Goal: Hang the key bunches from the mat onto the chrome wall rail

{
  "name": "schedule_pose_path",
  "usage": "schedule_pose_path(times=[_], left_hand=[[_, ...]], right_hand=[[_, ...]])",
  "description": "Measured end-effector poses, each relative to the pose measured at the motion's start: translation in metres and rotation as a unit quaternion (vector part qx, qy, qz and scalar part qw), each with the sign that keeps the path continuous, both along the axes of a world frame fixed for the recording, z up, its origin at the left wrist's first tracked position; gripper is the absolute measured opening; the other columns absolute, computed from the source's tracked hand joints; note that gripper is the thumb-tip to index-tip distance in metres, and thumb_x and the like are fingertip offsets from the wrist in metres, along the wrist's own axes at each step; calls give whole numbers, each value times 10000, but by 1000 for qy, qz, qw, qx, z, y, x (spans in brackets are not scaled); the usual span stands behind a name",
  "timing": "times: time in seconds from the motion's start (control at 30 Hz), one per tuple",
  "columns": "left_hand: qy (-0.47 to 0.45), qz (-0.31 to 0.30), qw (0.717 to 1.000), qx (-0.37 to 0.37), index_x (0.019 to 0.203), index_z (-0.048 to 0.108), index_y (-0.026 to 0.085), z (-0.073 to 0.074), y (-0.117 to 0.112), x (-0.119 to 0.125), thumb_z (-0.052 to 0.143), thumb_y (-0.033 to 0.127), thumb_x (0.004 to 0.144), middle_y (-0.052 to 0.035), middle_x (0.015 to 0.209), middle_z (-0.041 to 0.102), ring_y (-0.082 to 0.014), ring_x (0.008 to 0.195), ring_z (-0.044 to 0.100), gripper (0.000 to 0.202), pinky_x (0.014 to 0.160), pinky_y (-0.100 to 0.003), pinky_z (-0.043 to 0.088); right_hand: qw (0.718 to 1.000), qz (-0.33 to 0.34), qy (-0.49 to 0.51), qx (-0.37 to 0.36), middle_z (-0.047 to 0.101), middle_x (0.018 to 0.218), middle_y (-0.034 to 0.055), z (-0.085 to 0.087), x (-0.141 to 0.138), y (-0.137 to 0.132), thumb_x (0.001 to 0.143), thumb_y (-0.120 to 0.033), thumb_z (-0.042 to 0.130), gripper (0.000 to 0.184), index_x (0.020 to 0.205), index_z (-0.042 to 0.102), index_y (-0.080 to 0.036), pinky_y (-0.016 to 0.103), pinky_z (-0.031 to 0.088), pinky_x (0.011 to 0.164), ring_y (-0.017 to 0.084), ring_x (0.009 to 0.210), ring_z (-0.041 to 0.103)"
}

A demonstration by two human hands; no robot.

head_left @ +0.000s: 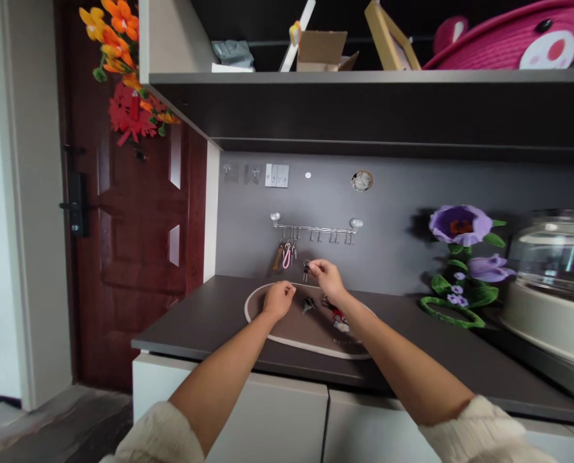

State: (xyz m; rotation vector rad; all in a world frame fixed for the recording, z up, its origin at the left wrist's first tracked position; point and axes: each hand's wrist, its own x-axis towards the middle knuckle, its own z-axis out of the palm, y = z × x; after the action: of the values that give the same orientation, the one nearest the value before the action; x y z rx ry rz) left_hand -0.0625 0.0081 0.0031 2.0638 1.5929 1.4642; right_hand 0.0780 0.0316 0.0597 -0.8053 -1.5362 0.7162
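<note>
My right hand (327, 279) pinches a small bunch of keys (305, 271) by its ring, and the keys dangle above the mat. My left hand (279, 298) hovers over the left part of the oval brown mat (287, 335), its fingers curled together; whether anything is in them I cannot tell. Between the hands another bunch of keys (308, 305) lies on the mat. A red keyring charm with a white tuft (340, 320) lies there too, partly behind my right forearm. On the wall, a metal hook rail (316, 229) carries several keys and a pink strap (287, 257) at its left end.
A purple flower decoration (461, 225) and a clear-domed appliance (552, 296) stand on the counter at right. Overhead runs a shelf (364, 78) with a box (318, 50), a frame and a pink basket (490, 45). A dark red door (132, 257) is at left.
</note>
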Motion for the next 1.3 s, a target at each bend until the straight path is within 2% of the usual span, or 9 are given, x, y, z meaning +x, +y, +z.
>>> schedule_pose_path(times=[0.2, 0.43, 0.77, 1.3], left_hand=[[-1, 0, 1000, -1, 716, 612, 152, 0, 5, 1, 462, 225, 760, -43, 760, 642, -123, 686, 554, 173, 670, -243, 409], [24, 1, 1000, 7, 714, 611, 168, -3, 9, 3, 461, 246, 764, -41, 757, 634, -126, 695, 551, 177, 663, -243, 401], [38, -12, 999, -9, 713, 606, 168, 0, 4, 6, 451, 223, 758, -27, 735, 624, -109, 665, 532, 171, 640, -223, 385], [22, -10, 1000, -12, 709, 613, 155, -2, 7, 6, 457, 229, 756, -37, 739, 624, -116, 667, 536, 178, 649, -233, 393]], right_hand=[[993, 15, 89, -77, 544, 626, -16, 35, -20, 21, 713, -187, 525, 33, 689, 524, -164, 228, 491, 581, 79, 568, 549], [987, -14, 120, -102, 501, 560, -37, 56, -40, 48, 754, -129, 457, 90, 675, 481, -166, 198, 497, 498, 53, 476, 527], [980, -69, 136, -126, 478, 490, -53, 60, -50, 76, 758, -107, 474, 84, 684, 480, -145, 171, 496, 462, 40, 421, 499], [981, -81, 111, -137, 481, 487, -37, 53, -50, 80, 746, -69, 448, 149, 621, 481, -143, 199, 494, 453, 61, 416, 512]])
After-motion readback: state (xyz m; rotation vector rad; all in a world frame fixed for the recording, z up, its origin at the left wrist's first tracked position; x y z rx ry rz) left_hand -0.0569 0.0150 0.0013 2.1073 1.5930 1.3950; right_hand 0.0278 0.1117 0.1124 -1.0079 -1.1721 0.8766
